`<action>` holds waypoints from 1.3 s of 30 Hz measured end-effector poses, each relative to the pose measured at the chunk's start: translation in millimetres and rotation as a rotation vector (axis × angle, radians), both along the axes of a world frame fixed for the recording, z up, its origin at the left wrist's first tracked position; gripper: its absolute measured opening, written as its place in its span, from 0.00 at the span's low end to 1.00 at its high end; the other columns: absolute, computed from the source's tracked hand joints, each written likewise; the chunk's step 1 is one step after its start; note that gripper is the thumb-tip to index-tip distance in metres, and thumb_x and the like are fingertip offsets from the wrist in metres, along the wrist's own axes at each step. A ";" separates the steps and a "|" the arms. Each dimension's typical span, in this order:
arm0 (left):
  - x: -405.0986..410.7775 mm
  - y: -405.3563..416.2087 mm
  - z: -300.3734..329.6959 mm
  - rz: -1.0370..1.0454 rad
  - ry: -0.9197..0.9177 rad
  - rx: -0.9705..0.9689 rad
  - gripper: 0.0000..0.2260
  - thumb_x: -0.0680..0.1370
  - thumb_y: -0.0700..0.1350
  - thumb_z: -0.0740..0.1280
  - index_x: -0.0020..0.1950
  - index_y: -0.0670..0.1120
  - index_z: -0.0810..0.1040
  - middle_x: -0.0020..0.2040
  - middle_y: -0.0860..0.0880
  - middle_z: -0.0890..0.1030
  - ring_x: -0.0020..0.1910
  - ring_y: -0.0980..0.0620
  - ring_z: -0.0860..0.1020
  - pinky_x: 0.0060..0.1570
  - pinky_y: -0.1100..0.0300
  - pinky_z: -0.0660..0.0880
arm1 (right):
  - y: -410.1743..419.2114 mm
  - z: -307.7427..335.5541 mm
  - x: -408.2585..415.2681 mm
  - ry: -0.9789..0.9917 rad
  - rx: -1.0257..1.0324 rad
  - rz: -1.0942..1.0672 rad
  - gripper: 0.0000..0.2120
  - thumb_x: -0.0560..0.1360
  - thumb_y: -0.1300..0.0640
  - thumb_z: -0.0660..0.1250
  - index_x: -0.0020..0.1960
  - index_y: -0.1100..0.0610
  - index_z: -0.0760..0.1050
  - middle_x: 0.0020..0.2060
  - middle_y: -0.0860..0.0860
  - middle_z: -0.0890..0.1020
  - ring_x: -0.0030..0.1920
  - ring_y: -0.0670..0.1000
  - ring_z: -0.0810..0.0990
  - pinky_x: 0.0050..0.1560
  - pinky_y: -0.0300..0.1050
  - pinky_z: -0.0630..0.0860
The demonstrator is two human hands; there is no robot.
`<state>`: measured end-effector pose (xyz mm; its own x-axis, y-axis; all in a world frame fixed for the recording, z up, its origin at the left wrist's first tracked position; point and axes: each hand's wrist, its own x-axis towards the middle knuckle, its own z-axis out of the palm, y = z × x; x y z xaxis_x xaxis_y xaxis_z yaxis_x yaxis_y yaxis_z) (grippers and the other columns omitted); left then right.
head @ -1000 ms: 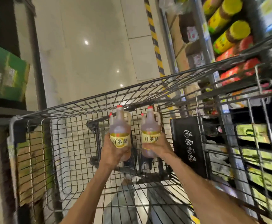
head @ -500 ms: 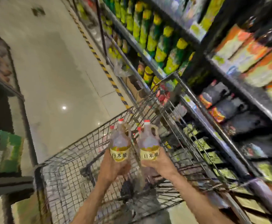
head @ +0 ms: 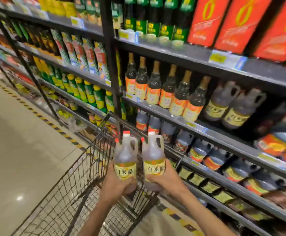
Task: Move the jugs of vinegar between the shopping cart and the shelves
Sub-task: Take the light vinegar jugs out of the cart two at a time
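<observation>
1. Wire-mesh metal shopping cart (head: 67,193): sits lower left on the pale floor, w/ its right rim close alongside the shelving. Both jugs are held up above its right side, not resting in it.
2. Left hand (head: 116,184): fingers curled round the base of the left clear plastic vinegar jug w/ red cap and yellow label (head: 125,157). Grip is low, under the label; jug upright.
3. Right hand (head: 162,180): same hold on the right clear plastic vinegar jug w/ red cap and yellow label (head: 153,155), thumb across the label's lower edge, fingers wrapped behind. The two jugs are just beside each other; can't tell if they touch.
4. Handling, my read: both look nearly full, so prob. heavy for one hand each and top-heavy when held at the base. Smooth plastic + glossy label = could slip. Walls likely flex a bit under squeeze; not fragile like glass. The moulded loop handle at each neck looks the safer hold for lifting.
5. Dark metal store shelves (head: 198,57): right side, packed w/ bottles. Two matching yellow-label jugs (head: 230,108) stand on the middle shelf, far right, which is prob. the spot for these.
</observation>
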<state>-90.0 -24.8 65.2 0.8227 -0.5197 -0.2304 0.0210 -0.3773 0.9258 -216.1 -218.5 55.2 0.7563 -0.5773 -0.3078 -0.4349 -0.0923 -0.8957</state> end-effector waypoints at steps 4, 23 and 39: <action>-38.6 -42.7 24.0 -0.092 -0.072 -0.024 0.31 0.67 0.37 0.82 0.58 0.59 0.69 0.51 0.52 0.83 0.50 0.55 0.83 0.50 0.57 0.79 | -28.8 39.4 -63.2 -0.068 -0.015 -0.087 0.36 0.63 0.50 0.84 0.65 0.46 0.69 0.54 0.43 0.84 0.54 0.44 0.84 0.55 0.48 0.82; -102.9 -294.4 100.6 -0.545 -0.124 -0.214 0.37 0.67 0.46 0.82 0.71 0.53 0.67 0.60 0.56 0.80 0.57 0.60 0.79 0.57 0.59 0.77 | -146.0 111.9 -204.6 -0.145 -0.062 -0.473 0.28 0.69 0.51 0.82 0.64 0.48 0.73 0.54 0.45 0.86 0.52 0.44 0.85 0.53 0.44 0.81; -61.7 -387.7 99.6 -0.414 -0.276 -0.215 0.34 0.65 0.50 0.82 0.60 0.53 0.64 0.55 0.53 0.75 0.56 0.51 0.77 0.58 0.49 0.79 | -189.2 119.6 -143.4 -0.203 -0.090 -0.646 0.28 0.70 0.54 0.81 0.65 0.50 0.71 0.55 0.48 0.85 0.48 0.41 0.85 0.42 0.35 0.80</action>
